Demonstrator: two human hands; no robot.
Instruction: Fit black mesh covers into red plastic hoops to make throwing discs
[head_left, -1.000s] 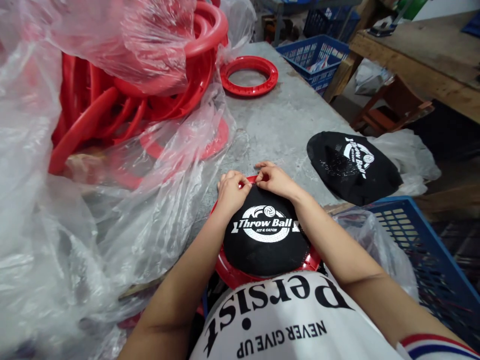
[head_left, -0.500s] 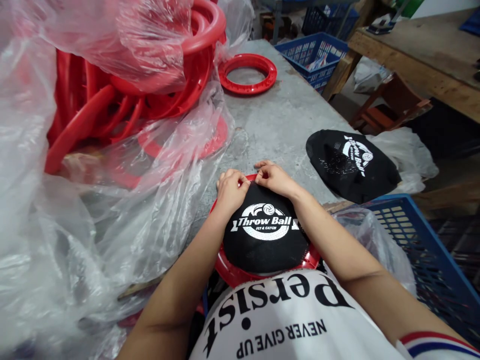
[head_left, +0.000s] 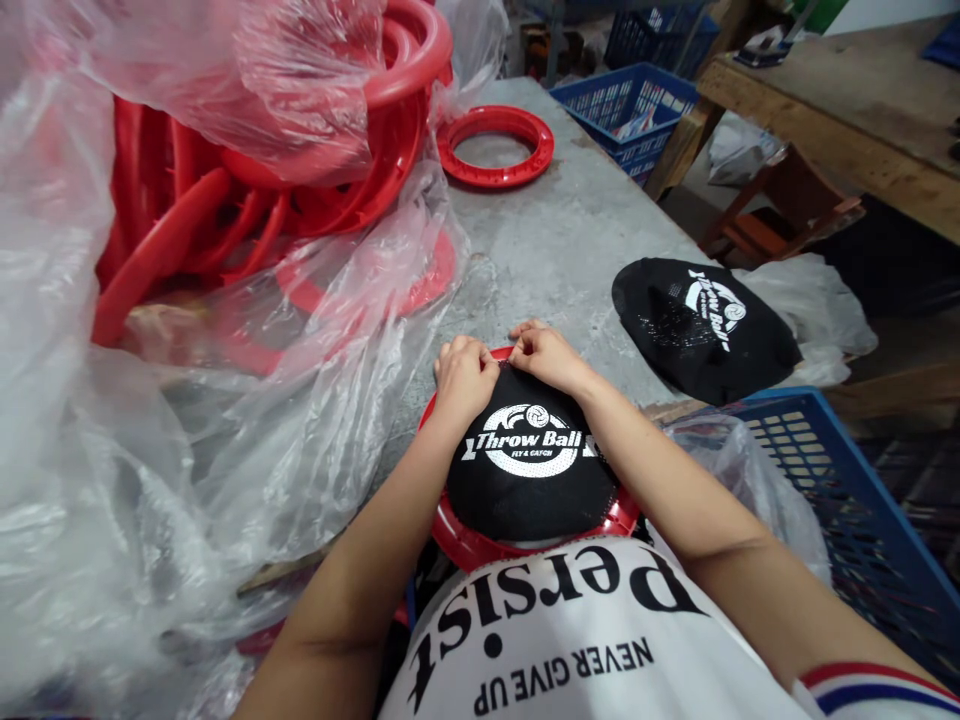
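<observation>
A black fabric disc (head_left: pixel 532 500) printed "Throw Ball" lies over a red plastic ring (head_left: pixel 472 540) that rests at the table's near edge against my shirt. Both my hands are at the far side of this ring. My left hand (head_left: pixel 465 378) pinches the fabric's edge left of centre at the rim, fingers curled. Close beside it, my right hand (head_left: pixel 551 355) grips the same edge between thumb and bent fingers. Red rim shows in the small gap between the hands. The exact grip under the fingertips is hidden.
Clear plastic sheeting (head_left: pixel 300 420) covers a heap of red rings (head_left: pixel 172 220) on the left. One red ring (head_left: pixel 540 155) lies farther back on the grey table (head_left: pixel 540 250). Another black printed fabric (head_left: pixel 667 330) lies at the right edge, above a blue crate (head_left: pixel 862 520).
</observation>
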